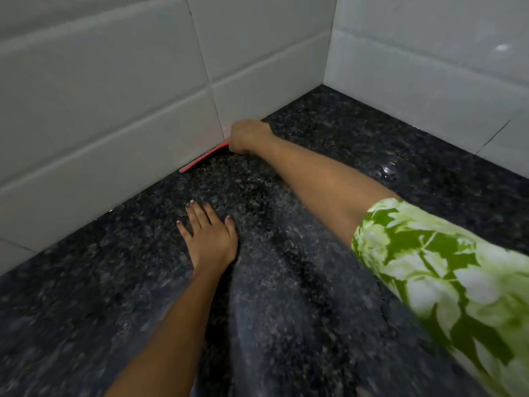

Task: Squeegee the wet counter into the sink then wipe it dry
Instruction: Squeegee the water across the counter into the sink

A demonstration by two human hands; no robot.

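Observation:
A dark speckled granite counter (300,282) fills the view, with wet glints near its right side. My right hand (248,136) reaches far back and grips a red squeegee (203,157), whose blade lies along the foot of the tiled wall. Most of the squeegee's handle is hidden inside the fist. My left hand (209,236) rests flat on the counter with fingers spread, nearer to me and a little left of the squeegee. No sink or cloth is in view.
White tiled walls (114,116) rise behind and meet a second tiled wall (429,75) at a corner on the right. A small pool of water (386,170) shines near the right wall. My green-and-white patterned sleeve (446,270) crosses the lower right.

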